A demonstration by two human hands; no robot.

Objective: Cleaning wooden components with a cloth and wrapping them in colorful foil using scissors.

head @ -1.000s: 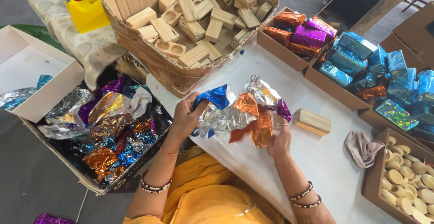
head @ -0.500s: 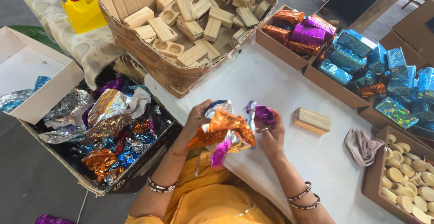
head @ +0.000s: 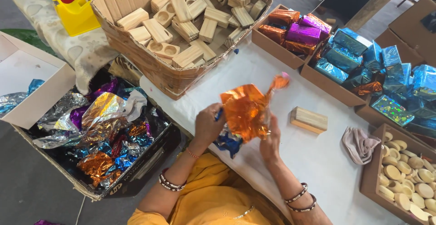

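A person in a yellow garment holds a bunch of crinkled foil sheets (head: 245, 113) above a white-covered table (head: 318, 161), both hands closed on the bundle from opposite sides. The left hand (head: 208, 125) grips the bundle's left edge, fingers curled around it, while the right hand (head: 271, 141) pinches it from below and to the right. An orange sheet faces the camera and rises above the hands, one twisted corner lifted up and to the right; blue foil (head: 228, 142) hangs out of the bundle just beneath the left hand. The two hands are close together, parted only by the foil between them.

Just to the right of the right hand a single wooden block (head: 309, 119) lies flat on the table, apart from the foil. Beyond the hands stands a large cardboard box (head: 150, 66) heaped with bare wooden blocks (head: 190, 14). Further right of the hands, shallow trays hold blocks wrapped in orange and purple foil (head: 295, 29) and in blue foil (head: 381, 70). Well to the right of the right hand a crumpled grey cloth (head: 360, 144) rests on the table, just beside a tray of pale round wooden discs (head: 408, 173). Left of the left hand, below table level, a dark box (head: 136, 179) is filled with loose foil sheets in silver, gold, purple and blue (head: 100, 129). A yellow tape dispenser (head: 77, 11) sits on a patterned cloth far beyond the left hand
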